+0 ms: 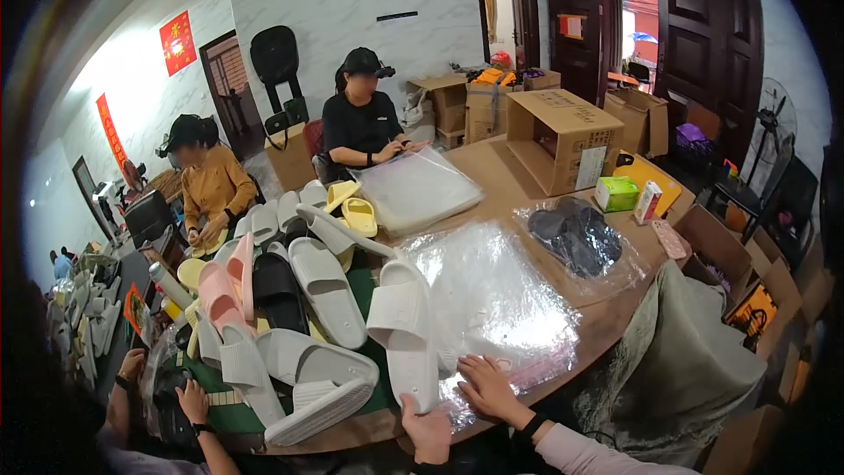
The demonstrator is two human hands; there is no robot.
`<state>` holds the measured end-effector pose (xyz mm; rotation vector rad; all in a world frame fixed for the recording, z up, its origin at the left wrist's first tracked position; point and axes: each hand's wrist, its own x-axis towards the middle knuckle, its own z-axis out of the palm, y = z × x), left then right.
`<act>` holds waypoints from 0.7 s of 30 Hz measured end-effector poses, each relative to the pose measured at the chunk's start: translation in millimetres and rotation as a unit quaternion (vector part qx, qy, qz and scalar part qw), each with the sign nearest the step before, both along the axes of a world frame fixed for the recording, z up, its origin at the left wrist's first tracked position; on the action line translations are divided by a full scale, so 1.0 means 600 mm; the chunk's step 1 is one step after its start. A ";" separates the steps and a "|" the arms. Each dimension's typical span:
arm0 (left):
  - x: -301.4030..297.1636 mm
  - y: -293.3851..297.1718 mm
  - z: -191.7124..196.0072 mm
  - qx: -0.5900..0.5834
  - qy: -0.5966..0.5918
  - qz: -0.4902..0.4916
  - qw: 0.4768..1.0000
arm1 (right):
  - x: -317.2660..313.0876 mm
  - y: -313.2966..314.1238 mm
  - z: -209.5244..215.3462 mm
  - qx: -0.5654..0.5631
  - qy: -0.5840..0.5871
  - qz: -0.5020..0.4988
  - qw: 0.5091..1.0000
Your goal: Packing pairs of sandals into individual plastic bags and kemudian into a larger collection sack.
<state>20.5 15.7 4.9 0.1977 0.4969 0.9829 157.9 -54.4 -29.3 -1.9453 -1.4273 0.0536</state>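
At the front edge of the table, my left hand grips the heel end of a pale grey slide slipper, thumb on top. The slipper lies lengthwise, with its strap end farther from me. Just right of it, my right hand rests with fingers apart on the near edge of a stack of clear plastic bags. A heap of slippers in white, pink, yellow and black spreads left of my left hand. Two more white slippers lie across each other at its near side.
A bagged dark pair of slippers, a green box and a carton stand right. Another bag stack lies farther back. A grey-green cloth hangs at right. A co-worker's hands are near left; two people sit opposite.
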 end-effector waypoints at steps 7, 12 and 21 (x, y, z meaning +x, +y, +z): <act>-0.029 0.011 -0.017 -0.169 -0.167 -0.013 0.971 | -0.013 0.007 -0.001 0.012 -0.003 0.019 1.000; -0.034 -0.009 0.000 -0.120 -0.140 -0.062 0.981 | -0.005 0.009 -0.004 0.029 0.024 0.016 0.999; -0.016 -0.067 0.050 0.044 -0.066 -0.159 0.984 | 0.009 0.027 -0.033 0.232 0.295 -0.162 0.913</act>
